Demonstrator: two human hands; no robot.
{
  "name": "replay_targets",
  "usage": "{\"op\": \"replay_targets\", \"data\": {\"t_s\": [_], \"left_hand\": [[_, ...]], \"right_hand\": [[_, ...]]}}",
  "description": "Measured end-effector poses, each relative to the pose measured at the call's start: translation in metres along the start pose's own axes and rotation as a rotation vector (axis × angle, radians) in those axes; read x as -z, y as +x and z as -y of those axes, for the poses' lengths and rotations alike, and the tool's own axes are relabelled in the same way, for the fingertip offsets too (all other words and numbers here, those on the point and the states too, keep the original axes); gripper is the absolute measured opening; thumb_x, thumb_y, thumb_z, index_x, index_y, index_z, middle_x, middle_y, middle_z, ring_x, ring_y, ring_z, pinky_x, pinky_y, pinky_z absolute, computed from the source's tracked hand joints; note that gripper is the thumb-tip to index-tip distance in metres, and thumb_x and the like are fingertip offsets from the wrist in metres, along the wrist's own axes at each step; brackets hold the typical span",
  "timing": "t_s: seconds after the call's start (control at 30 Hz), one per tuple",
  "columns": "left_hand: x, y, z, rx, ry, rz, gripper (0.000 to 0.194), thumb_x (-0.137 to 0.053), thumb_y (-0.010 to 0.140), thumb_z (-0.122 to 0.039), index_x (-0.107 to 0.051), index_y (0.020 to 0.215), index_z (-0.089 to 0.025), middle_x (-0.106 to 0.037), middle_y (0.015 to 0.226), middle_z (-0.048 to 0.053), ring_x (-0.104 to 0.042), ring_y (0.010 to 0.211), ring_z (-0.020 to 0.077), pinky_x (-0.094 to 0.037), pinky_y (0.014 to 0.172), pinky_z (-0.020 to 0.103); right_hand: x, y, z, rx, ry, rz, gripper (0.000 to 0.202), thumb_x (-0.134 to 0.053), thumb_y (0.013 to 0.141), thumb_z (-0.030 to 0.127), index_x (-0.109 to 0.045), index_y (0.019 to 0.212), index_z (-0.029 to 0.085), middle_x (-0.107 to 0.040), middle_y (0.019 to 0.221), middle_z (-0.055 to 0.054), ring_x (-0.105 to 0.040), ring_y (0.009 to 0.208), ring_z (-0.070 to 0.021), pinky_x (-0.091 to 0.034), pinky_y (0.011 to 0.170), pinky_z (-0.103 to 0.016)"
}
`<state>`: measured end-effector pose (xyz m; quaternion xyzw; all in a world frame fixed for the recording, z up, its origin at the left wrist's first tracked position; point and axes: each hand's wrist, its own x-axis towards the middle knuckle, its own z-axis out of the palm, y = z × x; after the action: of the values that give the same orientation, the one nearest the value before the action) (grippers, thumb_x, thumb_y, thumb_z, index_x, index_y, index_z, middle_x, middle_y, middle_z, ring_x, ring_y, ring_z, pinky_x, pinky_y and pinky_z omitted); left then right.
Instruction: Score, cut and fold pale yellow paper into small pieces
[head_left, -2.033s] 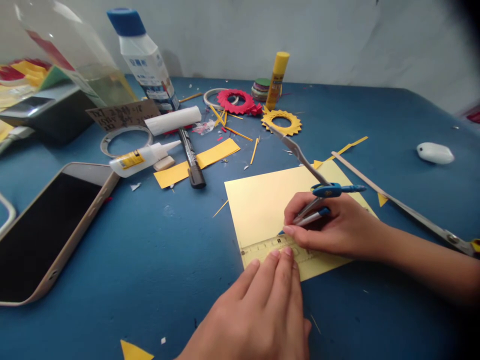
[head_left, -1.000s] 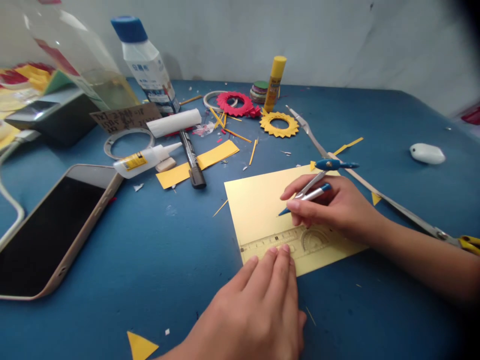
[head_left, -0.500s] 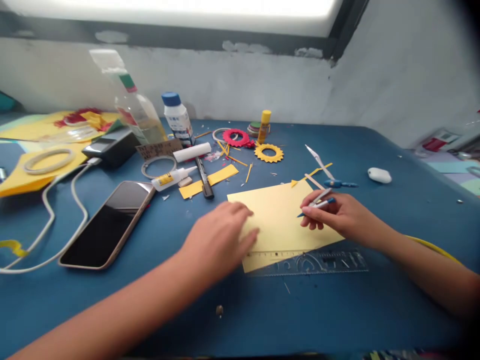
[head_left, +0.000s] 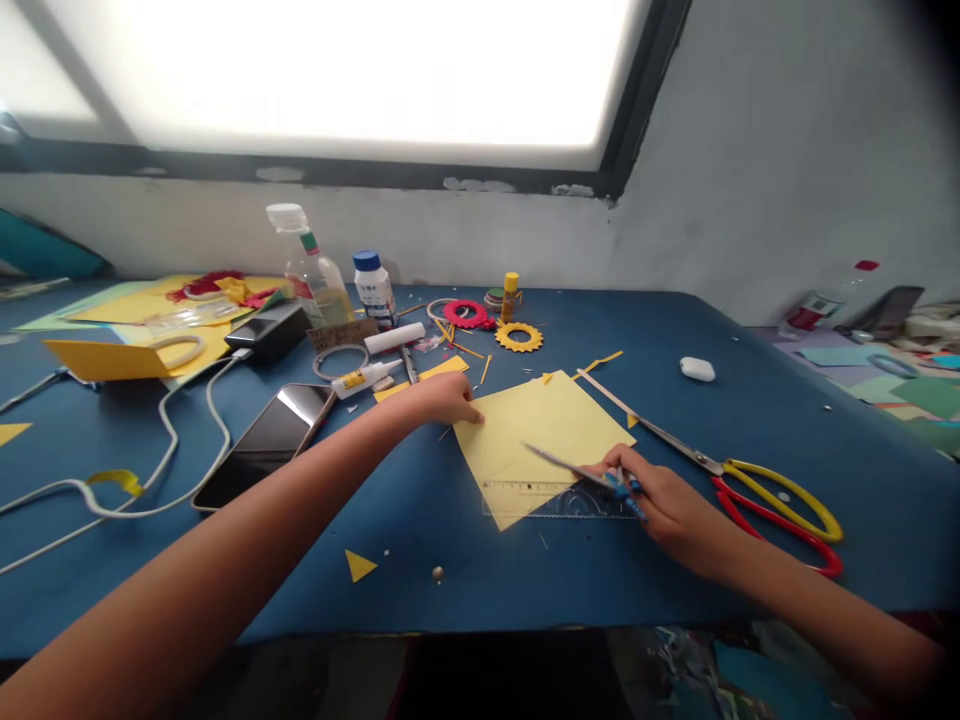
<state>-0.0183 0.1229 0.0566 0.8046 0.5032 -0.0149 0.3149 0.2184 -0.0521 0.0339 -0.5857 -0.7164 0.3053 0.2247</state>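
My left hand (head_left: 448,398) is at the upper left edge of a pale yellow paper sheet (head_left: 547,420), fingers curled and pinching that edge. In my right hand (head_left: 660,500) is a drawing compass (head_left: 566,464) with a blue head; its silver leg reaches left over the sheet. A second slim blue-and-silver piece shows between the fingers, too small to name. A clear plastic ruler (head_left: 547,500) lies by the sheet's lower corner, partly hidden by my right hand. Scissors (head_left: 709,462) with red and yellow handles rest beyond that hand.
A phone (head_left: 277,430), glue bottle (head_left: 361,380), marker (head_left: 409,364) and white earbud case (head_left: 697,369) lie around. Red (head_left: 466,314) and yellow paper gears (head_left: 519,338) sit further back, near a glue stick (head_left: 511,295). A clear bottle (head_left: 311,275) stands back left.
My right hand has taken up the compass that lay on the table. The sheet has turned and my left hand has moved to its left edge. The view has shifted, showing the scissors.
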Motion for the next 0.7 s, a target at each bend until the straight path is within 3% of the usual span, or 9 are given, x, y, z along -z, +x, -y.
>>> {"op": "replay_targets", "data": {"t_s": [0.07,0.13,0.2,0.37,0.53,0.7], "left_hand": [[-0.003,-0.004,0.005,0.031,-0.112,0.019,0.027,-0.071,0.058,-0.041,-0.058,0.058,-0.017,-0.058,0.055,0.002,-0.057,0.060,0.0190,-0.040,0.056,0.027],[-0.009,-0.012,0.011,0.063,-0.241,0.020,0.029,-0.070,0.062,-0.043,-0.058,0.064,-0.016,-0.059,0.055,0.002,-0.056,0.055,0.0164,-0.041,0.052,0.026],[-0.017,-0.023,0.017,0.100,-0.371,-0.001,0.033,-0.069,0.065,-0.046,-0.057,0.069,-0.016,-0.061,0.059,0.003,-0.057,0.056,0.0152,-0.041,0.051,0.024],[-0.031,-0.058,0.025,0.221,-0.631,-0.021,0.041,-0.070,0.066,-0.050,-0.052,0.077,-0.015,-0.064,0.075,0.006,-0.063,0.067,0.0147,-0.042,0.049,0.019],[-0.035,-0.096,0.020,0.316,-0.747,0.060,0.036,-0.065,0.071,-0.046,-0.054,0.086,-0.015,-0.067,0.089,0.009,-0.067,0.065,0.0154,-0.043,0.046,0.019],[-0.044,-0.117,0.015,0.389,-0.779,0.198,0.028,-0.062,0.075,-0.043,-0.060,0.080,-0.015,-0.067,0.073,0.006,-0.061,0.049,0.0106,-0.031,0.037,0.015]], "right_hand": [[-0.001,-0.001,-0.004,0.078,-0.035,0.062,0.009,-0.043,0.090,0.029,-0.047,0.093,0.022,-0.064,0.115,-0.012,-0.057,0.109,-0.0262,-0.045,0.089,-0.042],[-0.002,0.000,-0.010,0.138,-0.090,0.090,0.020,-0.053,0.082,0.023,-0.048,0.100,0.021,-0.058,0.124,-0.014,-0.051,0.117,-0.0274,-0.041,0.095,-0.045],[-0.003,0.002,-0.016,0.174,-0.131,0.096,0.026,-0.058,0.077,0.020,-0.049,0.101,0.020,-0.059,0.123,-0.015,-0.051,0.116,-0.0285,-0.041,0.096,-0.047],[-0.001,0.007,-0.023,0.212,-0.117,0.123,0.018,-0.058,0.078,0.021,-0.052,0.095,0.022,-0.064,0.113,-0.011,-0.058,0.106,-0.0263,-0.048,0.087,-0.042],[0.004,0.014,-0.021,0.187,-0.141,0.126,0.023,-0.061,0.074,0.020,-0.053,0.097,0.021,-0.064,0.108,-0.010,-0.062,0.096,-0.0246,-0.050,0.081,-0.039],[0.008,0.018,-0.024,0.188,-0.149,0.141,0.015,-0.059,0.079,0.024,-0.050,0.090,0.021,-0.064,0.111,-0.011,-0.061,0.099,-0.0255,-0.050,0.081,-0.042]]}}
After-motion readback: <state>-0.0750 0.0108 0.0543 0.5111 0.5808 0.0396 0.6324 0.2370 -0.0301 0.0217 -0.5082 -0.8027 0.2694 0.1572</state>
